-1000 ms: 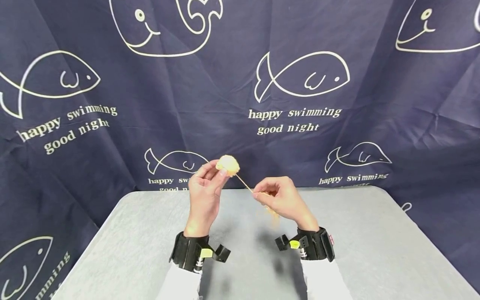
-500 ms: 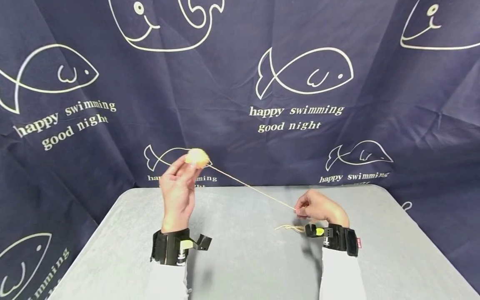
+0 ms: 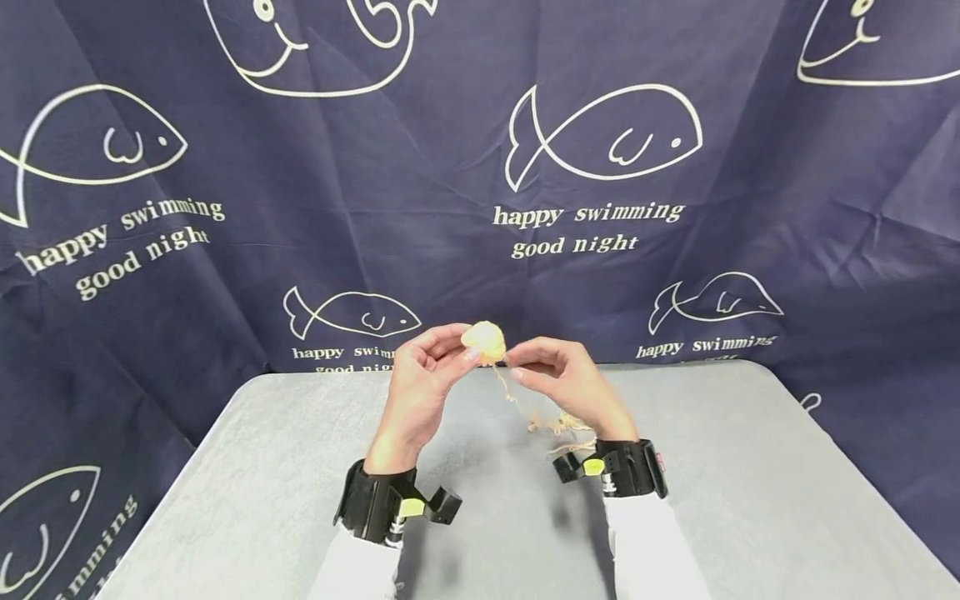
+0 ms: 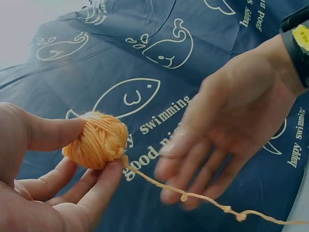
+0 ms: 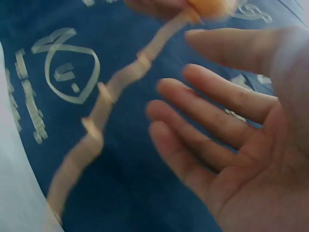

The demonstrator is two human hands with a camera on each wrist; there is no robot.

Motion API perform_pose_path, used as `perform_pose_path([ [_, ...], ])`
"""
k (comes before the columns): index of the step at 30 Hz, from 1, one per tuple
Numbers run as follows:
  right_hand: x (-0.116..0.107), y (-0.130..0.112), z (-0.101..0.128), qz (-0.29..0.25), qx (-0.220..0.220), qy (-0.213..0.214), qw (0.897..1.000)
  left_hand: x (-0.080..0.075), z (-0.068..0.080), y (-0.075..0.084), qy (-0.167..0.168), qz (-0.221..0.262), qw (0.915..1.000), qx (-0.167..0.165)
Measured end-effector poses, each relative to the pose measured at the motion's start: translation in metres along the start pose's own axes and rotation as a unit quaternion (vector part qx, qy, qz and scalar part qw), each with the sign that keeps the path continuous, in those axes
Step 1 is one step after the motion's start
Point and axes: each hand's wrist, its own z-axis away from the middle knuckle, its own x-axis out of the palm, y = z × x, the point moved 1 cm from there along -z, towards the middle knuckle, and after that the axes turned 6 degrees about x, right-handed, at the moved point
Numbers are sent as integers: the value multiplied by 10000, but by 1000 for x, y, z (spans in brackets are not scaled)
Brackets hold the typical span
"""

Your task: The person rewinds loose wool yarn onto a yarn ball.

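Above the grey table (image 3: 300, 467) | small orange yarn ball (image 3: 484, 340) is being pinched by left hand (image 3: 420, 392); right hand (image 3: 570, 387) is being held open-fingered beside it | winding step is being judged underway; loose knotted strand (image 4: 203, 198) needs regrasping

A grey table (image 3: 750, 500) stands before a dark blue curtain (image 3: 825, 208) printed with white fish outlines and the words "happy swimming good night"

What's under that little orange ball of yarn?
Below the yarn ball, pinched by the left hand, a loose strand trails down to the grey table. The right hand hides part of it.
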Motion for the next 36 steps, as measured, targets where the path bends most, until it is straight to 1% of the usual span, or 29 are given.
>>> perform_pose_path([
  [2, 11, -2, -4, -488, -131, -17, 9987, 1, 1, 0, -28, 17, 10000, -2],
  [5, 24, -4, -8, -1131, -222, 34, 9933, 1, 1, 0, -14, 62, 10000, 19],
  [7, 28, -6, -8, -1320, -234, 195, 9908, 0, 0, 0, 57, 142, 9999, 29],
  [9, 28, -6, -8, -1368, -189, 373, 9897, -2, -1, 1, 192, 240, 9995, 23],
  [11, 25, -5, -8, -1155, -78, 529, 9919, -5, -4, 1, 396, 365, 9985, 41],
  [15, 14, -3, -6, -595, 183, 640, 9960, -13, -9, 5, 761, 626, 9950, 162],
  [18, 5, -2, -5, -250, 314, 620, 9973, -16, -11, 8, 905, 814, 9923, 207],
  [22, -3, 3, -2, 63, 472, 583, 9972, -18, -13, 11, 1114, 1037, 9882, 159],
  [26, -9, 7, -1, 237, 622, 628, 9958, -19, -19, 16, 1373, 1407, 9802, 226],
  [30, -8, 11, -2, 448, 844, 621, 9935, -20, -24, 21, 1611, 1711, 9713, 371],
  [32, -6, 13, -2, 579, 859, 561, 9930, -21, -26, 22, 1683, 1647, 9708, 468],
  [33, -4, 13, -2, 640, 829, 524, 9931, -20, -26, 21, 1701, 1545, 9718, 535],
  [36, 0, 10, 0, 901, 629, 443, 9930, -20, -29, 17, 1743, 1048, 9758, 807],
])
